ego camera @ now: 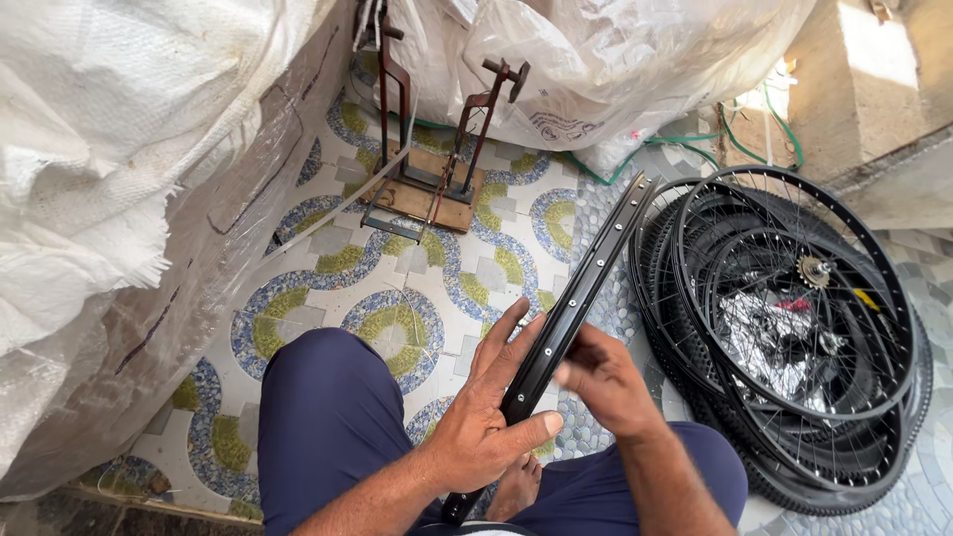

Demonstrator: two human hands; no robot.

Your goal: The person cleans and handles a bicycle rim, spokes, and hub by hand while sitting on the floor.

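Rim: black metal bicycle rim with small spoke holes [576, 288] was held edge-on over the lap, running from near the knees up toward the white plastic sacks [596, 60]
Left hand: left hand [486, 422] was closed around the lower part of the rim, thumb across the front and fingers stretched along the inner channel
Right hand: right hand [601, 382] touched the rim from the other side, fingertips pinched at the edge; it was blurred, so I cannot tell if something small was between the fingers
Hands together: both were on the same short section of rim, close to each other but not touching
Seat: person sat with legs in dark blue trousers [328, 417], a bare foot [516, 486] visible under the rim
Wheels: pile of black spoked bicycle wheels and tyres [794, 328] lay just beside the right knee, one hub with a small sprocket on top
Stand: rusty metal stand on a wooden base [427, 179] stood further on the patterned mosaic floor [397, 328]
Doing it well: in my judgement the left hand should keep the rim steady and not let it turn, so that the right fingers can meet one hole exactly; the long free end could swing toward the sacks, so a firm low grip seems better
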